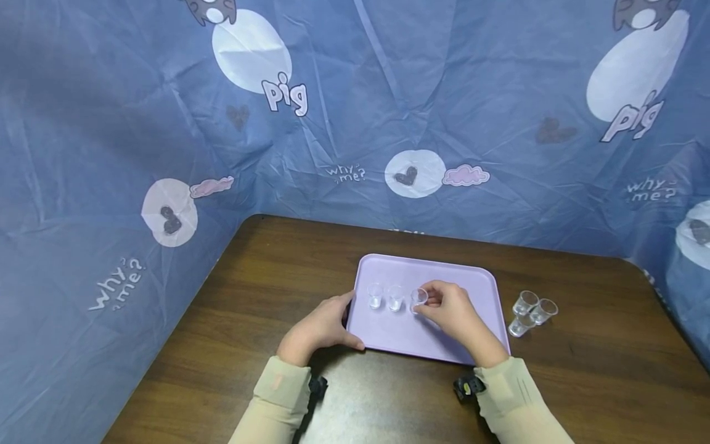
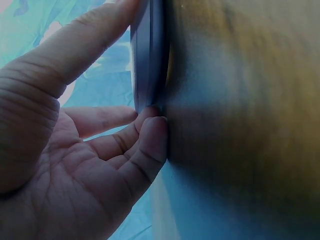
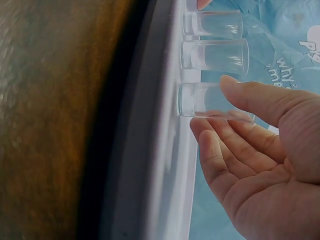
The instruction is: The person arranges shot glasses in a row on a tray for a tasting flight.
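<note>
"One blue printed cloth [image 1: 333, 135] across the upper frame. Below?"

"Brown table [image 1: 222, 345] through the lower half, with a lilac tray [image 1: 388, 333] right of centre."

"And the hands?"

"Left hand [image 1: 322, 324] gripping the tray's lower-left corner, thumb at the near edge, fingers against the left side, probably against sliding. Right hand [image 1: 452, 311] above mid-tray, thumb and fingers pinching a clear cup [image 1: 418, 298]."

"Why pinched there?"

"By the upper wall, leaving the base free, presumably to keep it upright. Touching the tray or just above: impossible to tell."

"Neighbours?"

"To its left, middle cup [image 1: 395, 300], then outer cup [image 1: 375, 298], both upright on the tray, gapped perhaps for finger room. At the frame's right, three more cups [image 1: 520, 325] bunched on the table, likely for easy reach from the right."
</note>
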A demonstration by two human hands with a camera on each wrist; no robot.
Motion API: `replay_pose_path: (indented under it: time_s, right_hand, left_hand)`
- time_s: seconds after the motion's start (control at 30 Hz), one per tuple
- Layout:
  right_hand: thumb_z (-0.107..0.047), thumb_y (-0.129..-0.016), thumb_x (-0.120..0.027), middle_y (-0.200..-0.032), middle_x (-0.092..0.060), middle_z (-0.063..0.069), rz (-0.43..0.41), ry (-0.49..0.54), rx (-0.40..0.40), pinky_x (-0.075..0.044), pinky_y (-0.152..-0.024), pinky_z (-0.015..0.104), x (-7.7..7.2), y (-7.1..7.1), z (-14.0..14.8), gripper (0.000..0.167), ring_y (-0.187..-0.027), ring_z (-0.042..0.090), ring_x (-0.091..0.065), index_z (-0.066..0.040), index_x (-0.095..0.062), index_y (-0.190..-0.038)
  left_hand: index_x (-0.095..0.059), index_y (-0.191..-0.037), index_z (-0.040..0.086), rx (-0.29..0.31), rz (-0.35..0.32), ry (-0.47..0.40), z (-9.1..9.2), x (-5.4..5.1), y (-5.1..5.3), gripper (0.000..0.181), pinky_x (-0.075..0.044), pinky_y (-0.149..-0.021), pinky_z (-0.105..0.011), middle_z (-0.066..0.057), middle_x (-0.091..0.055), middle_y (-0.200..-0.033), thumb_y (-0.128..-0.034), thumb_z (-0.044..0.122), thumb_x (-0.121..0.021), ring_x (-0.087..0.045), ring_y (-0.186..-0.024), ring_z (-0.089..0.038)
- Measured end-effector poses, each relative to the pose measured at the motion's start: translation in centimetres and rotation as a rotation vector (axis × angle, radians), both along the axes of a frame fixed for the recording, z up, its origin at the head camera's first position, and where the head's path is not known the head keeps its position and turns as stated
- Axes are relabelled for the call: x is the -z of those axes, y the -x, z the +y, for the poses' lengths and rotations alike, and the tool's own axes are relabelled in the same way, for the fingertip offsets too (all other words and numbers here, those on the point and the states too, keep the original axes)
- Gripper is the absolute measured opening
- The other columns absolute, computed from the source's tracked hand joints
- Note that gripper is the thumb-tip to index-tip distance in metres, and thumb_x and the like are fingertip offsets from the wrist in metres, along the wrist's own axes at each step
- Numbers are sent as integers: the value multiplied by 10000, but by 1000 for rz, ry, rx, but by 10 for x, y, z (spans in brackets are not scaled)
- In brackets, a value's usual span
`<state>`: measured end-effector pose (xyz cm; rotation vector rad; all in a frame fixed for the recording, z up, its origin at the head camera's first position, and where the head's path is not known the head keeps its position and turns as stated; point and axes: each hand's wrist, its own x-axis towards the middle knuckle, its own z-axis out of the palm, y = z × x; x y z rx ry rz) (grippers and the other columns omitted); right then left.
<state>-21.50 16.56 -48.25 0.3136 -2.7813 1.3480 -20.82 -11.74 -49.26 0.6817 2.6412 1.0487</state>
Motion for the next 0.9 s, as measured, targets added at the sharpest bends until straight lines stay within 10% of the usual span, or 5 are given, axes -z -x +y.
replay_pose_path:
  time_s: [0.9]
  right_hand:
    - [4, -791, -844, -980, -724, 159, -25, 22, -20, -572, -781, 350, -8, -6, 5, 393, -884, 280, -710, 98, -683, -1137]
  left_hand:
    - [-451, -1460, -69, 7, -9, -24, 0, -1, -1, 1048, -465, -961, -466, -197, -638, -1220, -609, 203, -1001, -596, -1096, -307]
